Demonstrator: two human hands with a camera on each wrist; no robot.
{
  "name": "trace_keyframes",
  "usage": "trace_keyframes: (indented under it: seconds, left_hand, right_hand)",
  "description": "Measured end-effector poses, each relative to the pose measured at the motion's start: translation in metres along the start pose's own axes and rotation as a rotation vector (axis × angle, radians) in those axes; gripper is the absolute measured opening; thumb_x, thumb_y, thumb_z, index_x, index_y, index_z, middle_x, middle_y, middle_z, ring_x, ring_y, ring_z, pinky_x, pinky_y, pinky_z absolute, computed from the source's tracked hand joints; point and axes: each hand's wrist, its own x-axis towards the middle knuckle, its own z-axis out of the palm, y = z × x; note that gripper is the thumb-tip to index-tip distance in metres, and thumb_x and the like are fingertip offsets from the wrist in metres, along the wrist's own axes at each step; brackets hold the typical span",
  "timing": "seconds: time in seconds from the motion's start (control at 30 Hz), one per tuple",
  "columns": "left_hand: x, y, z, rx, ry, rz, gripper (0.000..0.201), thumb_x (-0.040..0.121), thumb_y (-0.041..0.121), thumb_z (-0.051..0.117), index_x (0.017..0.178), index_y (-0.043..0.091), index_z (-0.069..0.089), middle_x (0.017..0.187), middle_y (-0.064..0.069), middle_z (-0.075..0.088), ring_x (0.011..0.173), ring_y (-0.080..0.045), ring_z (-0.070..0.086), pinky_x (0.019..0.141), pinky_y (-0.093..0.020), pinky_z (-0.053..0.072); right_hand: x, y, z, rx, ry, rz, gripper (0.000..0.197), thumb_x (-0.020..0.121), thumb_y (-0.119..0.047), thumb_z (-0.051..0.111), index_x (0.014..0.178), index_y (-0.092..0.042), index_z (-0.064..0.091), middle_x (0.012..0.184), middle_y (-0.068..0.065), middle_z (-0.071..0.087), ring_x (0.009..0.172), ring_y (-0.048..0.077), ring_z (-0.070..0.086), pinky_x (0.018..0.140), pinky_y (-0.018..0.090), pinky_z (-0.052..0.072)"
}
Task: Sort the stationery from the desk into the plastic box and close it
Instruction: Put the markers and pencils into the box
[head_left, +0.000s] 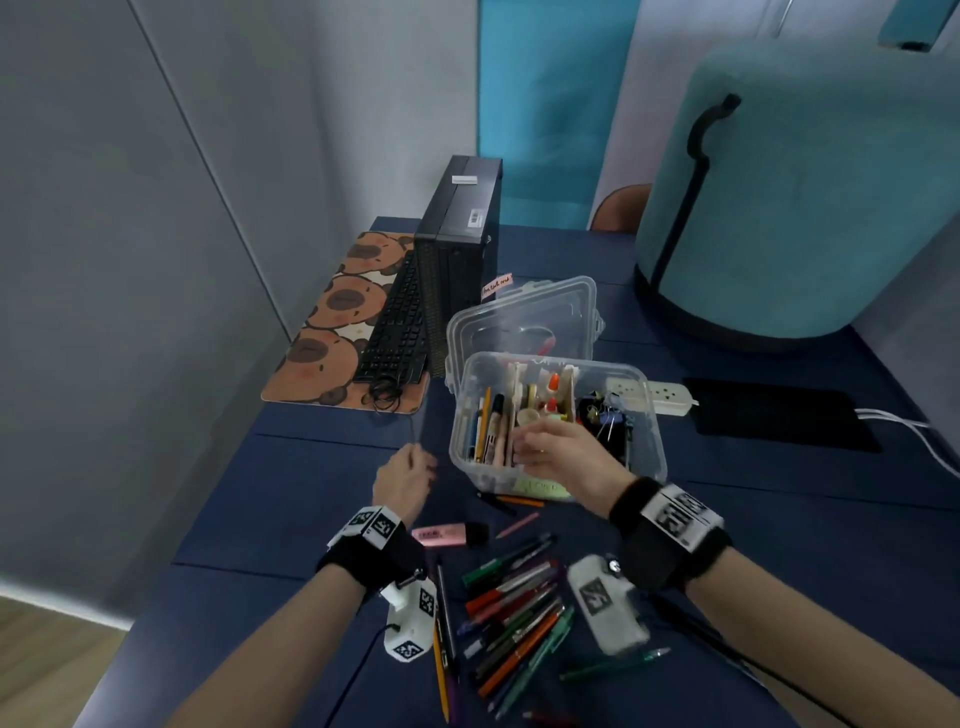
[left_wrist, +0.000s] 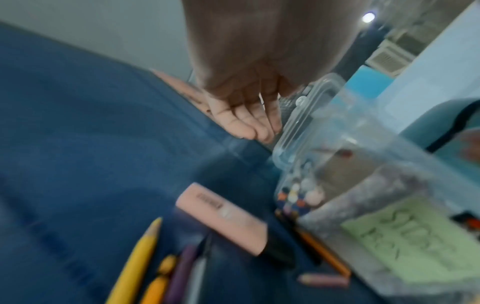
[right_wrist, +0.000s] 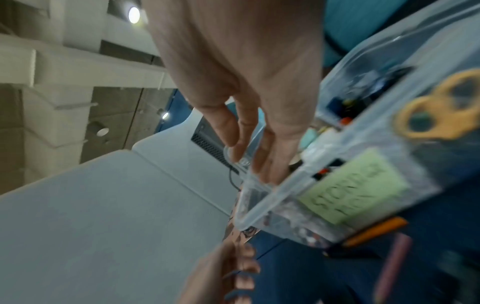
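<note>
Box (head_left: 655, 447) sat open on the counter (head_left: 311, 493) so pens (head_left: 519, 608) lying near could go in. Right hand (head_left: 561, 452) reached over it, fingers (right_wrist: 275, 152) loose and apart. Left hand (head_left: 402, 480) hung left; I cannot tell its grip.

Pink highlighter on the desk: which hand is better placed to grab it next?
Left, probably. The left hand hovers just beyond the pink highlighter, beside the plastic box; the right hand reaches over the box's front rim.

A black keyboard (head_left: 395, 322) leans against a dark computer tower (head_left: 460, 244) on a capybara-print mat (head_left: 322, 358), with a white power strip (head_left: 662, 396) to the right.
</note>
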Motion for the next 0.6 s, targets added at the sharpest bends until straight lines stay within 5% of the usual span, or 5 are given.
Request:
trace_keyframes:
  seconds: [0.1, 0.2, 0.4, 0.5, 0.6]
  left_hand:
    - [-0.018, -0.028, 0.009, 0.565, -0.154, 0.149, 0.013, 0.091, 0.031, 0.049, 0.095, 0.021, 0.057, 0.107, -0.004, 0.057, 0.108, -0.028, 0.052, 0.086, -0.036, 0.041]
    - [-0.032, -0.041, 0.020, 0.952, -0.336, 0.299, 0.038, 0.088, 0.039, 0.057, 0.122, 0.025, 0.048, 0.124, -0.003, 0.042, 0.121, -0.026, 0.040, 0.096, -0.041, 0.037]
    - [-0.031, -0.030, 0.032, 1.129, -0.323, 0.339, 0.045, 0.089, 0.031, 0.060, 0.128, 0.015, 0.042, 0.130, -0.007, 0.042, 0.123, -0.029, 0.041, 0.098, -0.044, 0.037]
    - [-0.031, -0.023, 0.034, 1.191, -0.325, 0.388, 0.048, 0.091, 0.031, 0.058, 0.130, 0.011, 0.038, 0.134, -0.008, 0.044, 0.125, -0.028, 0.041, 0.099, -0.044, 0.036]
    - [-0.032, -0.017, 0.028, 1.178, -0.275, 0.452, 0.043, 0.094, 0.033, 0.053, 0.128, 0.011, 0.038, 0.133, -0.006, 0.048, 0.124, -0.027, 0.043, 0.098, -0.043, 0.035]
  right_hand:
    - [-0.037, 0.036, -0.024, 0.186, -0.022, 0.085, 0.017, 0.100, -0.008, 0.045, 0.101, -0.001, 0.061, 0.086, 0.014, 0.066, 0.086, 0.029, 0.066, 0.086, 0.039, 0.055]
    - [-0.063, 0.078, -0.040, 0.240, 0.058, 0.212, 0.015, 0.100, -0.010, 0.047, 0.104, 0.000, 0.057, 0.080, 0.014, 0.062, 0.082, 0.030, 0.064, 0.081, 0.039, 0.055]
    - [-0.088, 0.135, -0.057, 0.255, 0.190, 0.369, 0.011, 0.099, -0.010, 0.048, 0.103, -0.003, 0.055, 0.075, 0.012, 0.052, 0.074, 0.029, 0.057, 0.077, 0.039, 0.051]
    - [-0.086, 0.135, -0.051, 0.006, 0.189, 0.345, 0.012, 0.097, -0.014, 0.051, 0.102, -0.004, 0.057, 0.078, 0.010, 0.057, 0.070, 0.024, 0.060, 0.064, 0.031, 0.052]
    - [-0.068, 0.127, -0.037, -0.453, 0.113, 0.142, 0.010, 0.097, -0.022, 0.053, 0.098, -0.013, 0.058, 0.085, 0.006, 0.059, 0.071, 0.019, 0.059, 0.055, 0.027, 0.048]
